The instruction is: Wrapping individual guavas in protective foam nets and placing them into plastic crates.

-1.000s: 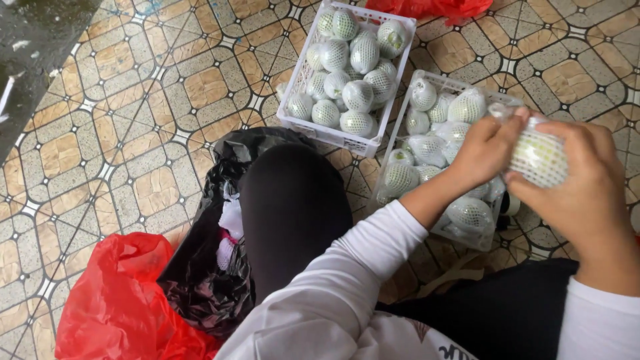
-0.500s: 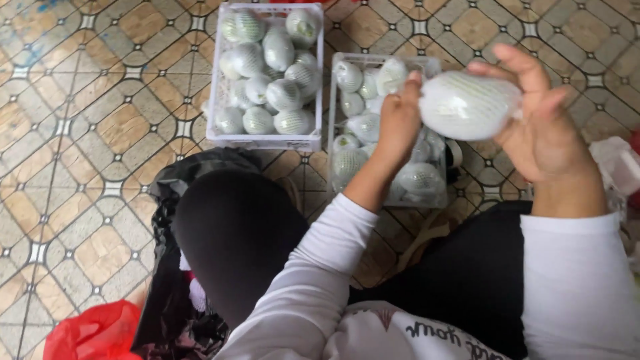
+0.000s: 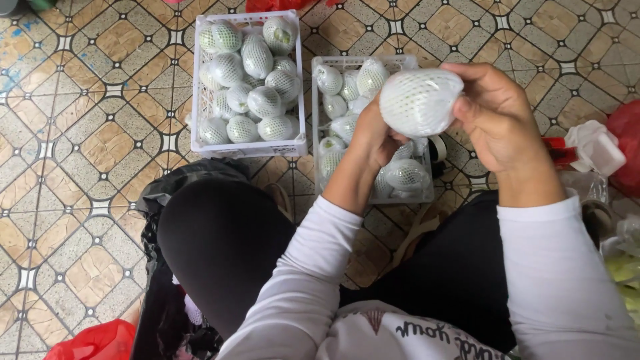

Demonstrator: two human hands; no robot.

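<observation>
Lifting the net-wrapped fruit (image 3: 420, 101) higher than a moment ago, you clamp it between left hand (image 3: 373, 137) and right hand (image 3: 500, 120) above the nearer white crate (image 3: 317, 133).

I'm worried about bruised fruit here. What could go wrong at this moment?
The netted fruit is held in the air between the left hand and right hand above the right crate; a slip could drop it onto the fruit below. The left crate looks heaped, so fruit may roll off.

head cam | looks steeply down | close over lap, hands, tiled floor (image 3: 80, 153)
</observation>
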